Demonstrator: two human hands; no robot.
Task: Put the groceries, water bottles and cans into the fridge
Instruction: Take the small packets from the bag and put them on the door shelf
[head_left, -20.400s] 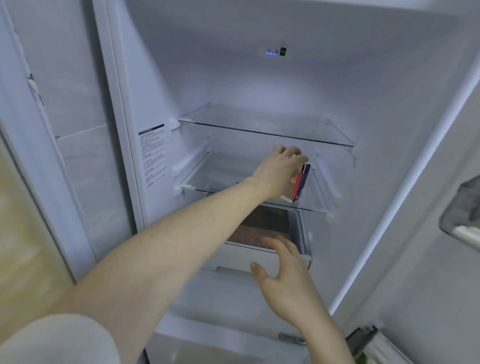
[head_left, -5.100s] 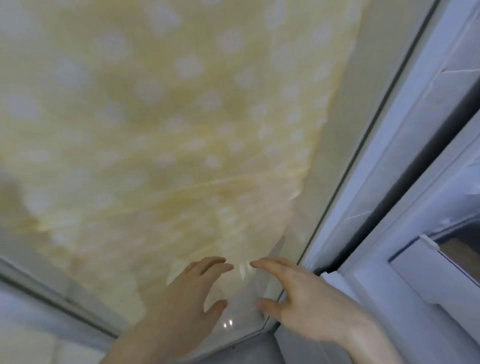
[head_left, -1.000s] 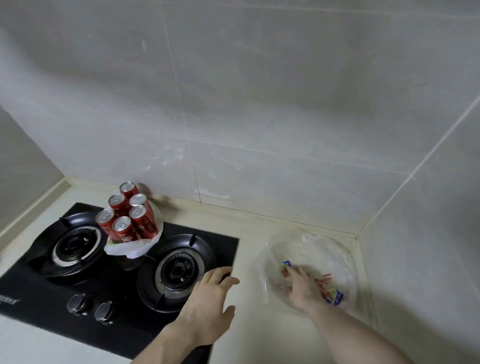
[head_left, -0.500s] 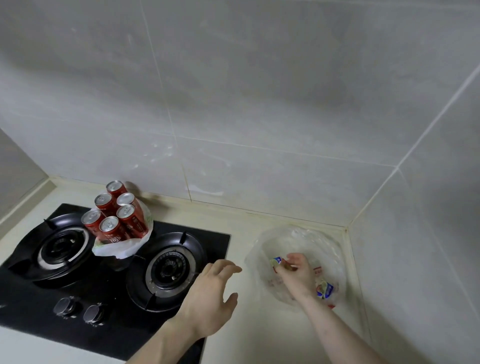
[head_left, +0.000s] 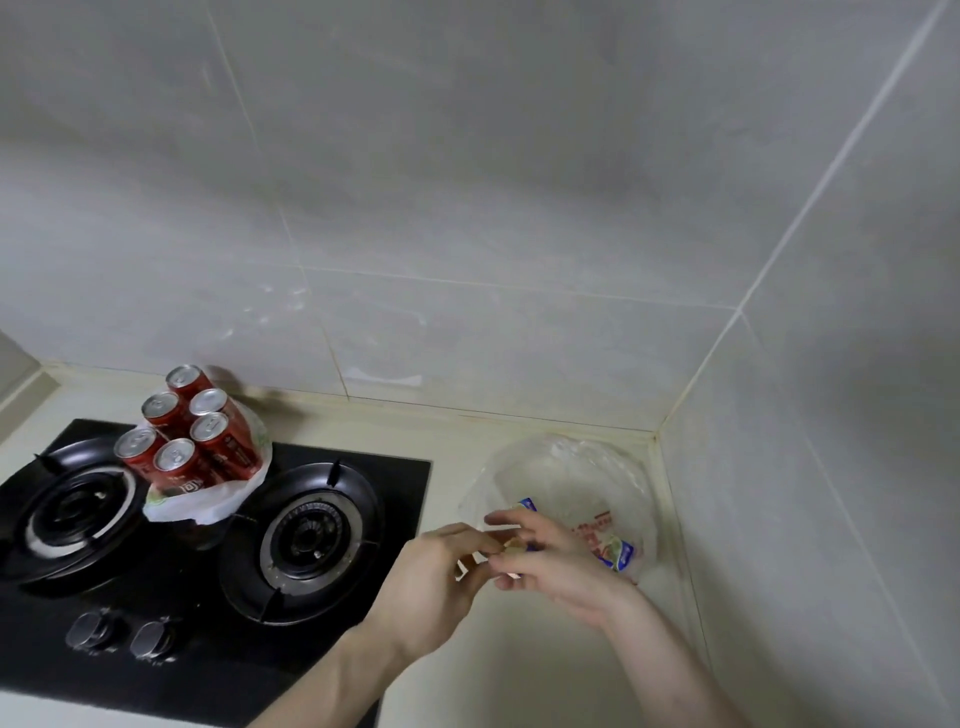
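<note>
Here we pinch a small packet (head_left: 511, 546) between left hand (head_left: 434, 587) and right hand (head_left: 545, 558), probably passing it across; behind our grip sits the clear bag (head_left: 571, 467), the cans (head_left: 192, 436) well leftward.

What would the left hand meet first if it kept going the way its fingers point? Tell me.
The left hand points up and to the right, at the right hand. Its fingertips already look close to, perhaps touching, the small packet the right hand pinches, so that comes first; the clear plastic bag lies beyond.
</note>
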